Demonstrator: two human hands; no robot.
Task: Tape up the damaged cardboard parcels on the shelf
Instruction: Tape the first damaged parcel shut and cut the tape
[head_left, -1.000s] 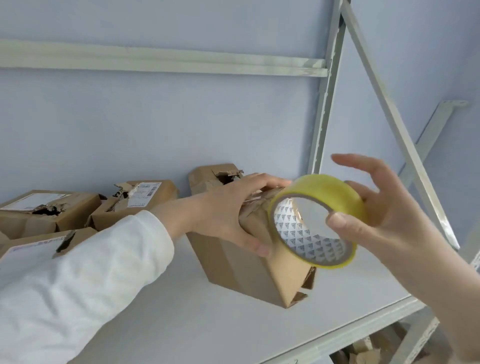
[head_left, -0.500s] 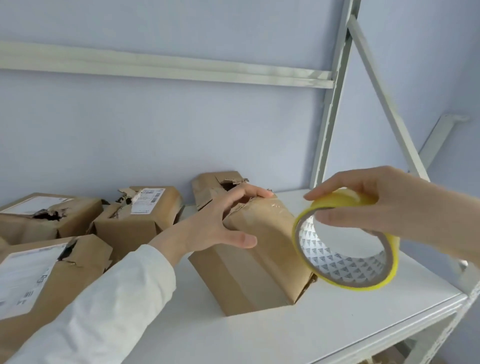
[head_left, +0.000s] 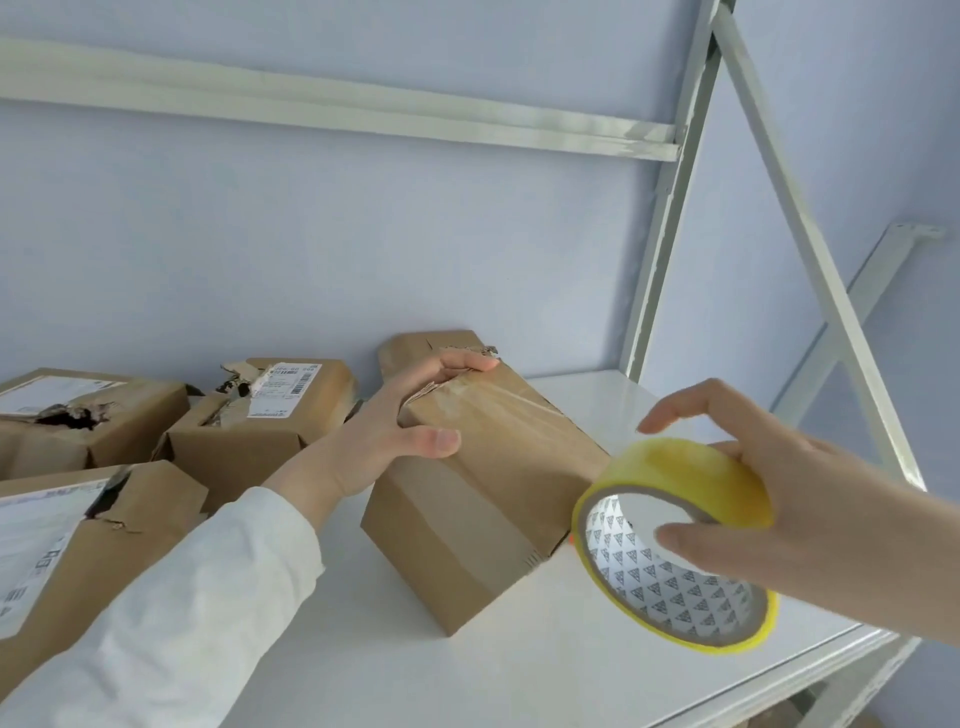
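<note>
We take the brown parcel (head_left: 493, 499) in the middle of the white shelf (head_left: 467, 670) as our marker. It lies slanted and closed, so nothing inside it shows. A shiny strip of clear tape (head_left: 524, 410) runs across its top face. The left hand (head_left: 395, 431) grips the parcel's far left corner, fingers curled over the top edge and thumb pressed flat on the near side.

Just right of the parcel, the right hand (head_left: 779, 499) holds a tape roll (head_left: 691, 478) (yellow outside, brown card core printed with grey triangles). The thumb lies across the roll's open front and the fingers curve over the band. The roll hangs close to the parcel's lower right corner, and we cannot tell whether they touch.

Left of the parcel sit three more boxes. The labelled box (head_left: 249, 447), just beside it, is torn at the top and bears a white label (head_left: 283, 387) with a barcode, its print too blurred for us to read. Further left, the holed box (head_left: 119, 415) has a ragged dark hole, contents unseen. Nearer us, the front box (head_left: 130, 530) carries a large label (head_left: 36, 545) beside a tear, probably with small printed codes.
</note>
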